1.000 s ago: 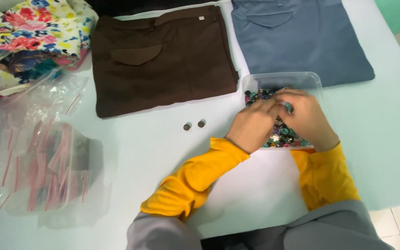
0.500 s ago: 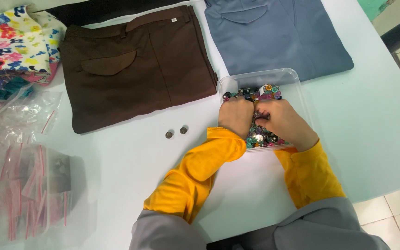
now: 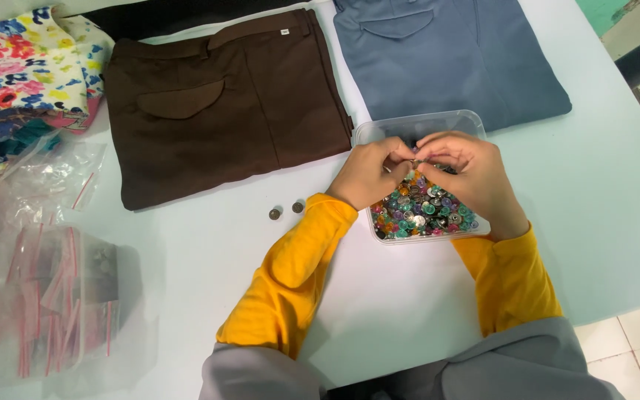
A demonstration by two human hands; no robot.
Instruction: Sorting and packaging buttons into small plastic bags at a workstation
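Note:
A clear plastic box (image 3: 390, 127) holding several small coloured and metal buttons (image 3: 422, 210) sits on the white table (image 3: 601, 192). Both my hands hover over it in yellow sleeves. My left hand (image 3: 368, 172) and my right hand (image 3: 472, 172) meet above the buttons, fingertips pinched together on one small button between them. Two loose metal buttons (image 3: 286, 210) lie on the table just left of my left wrist.
Folded brown trousers (image 3: 224, 104) and a folded grey-blue garment (image 3: 453, 55) lie at the back. Floral fabric (image 3: 16, 70) sits far left. A heap of clear zip bags (image 3: 35, 296) with red strips covers the left front. The table edge runs on the right.
My hands have lifted out of the button pile and brought their fingertips together over the box. The view has shifted a little.

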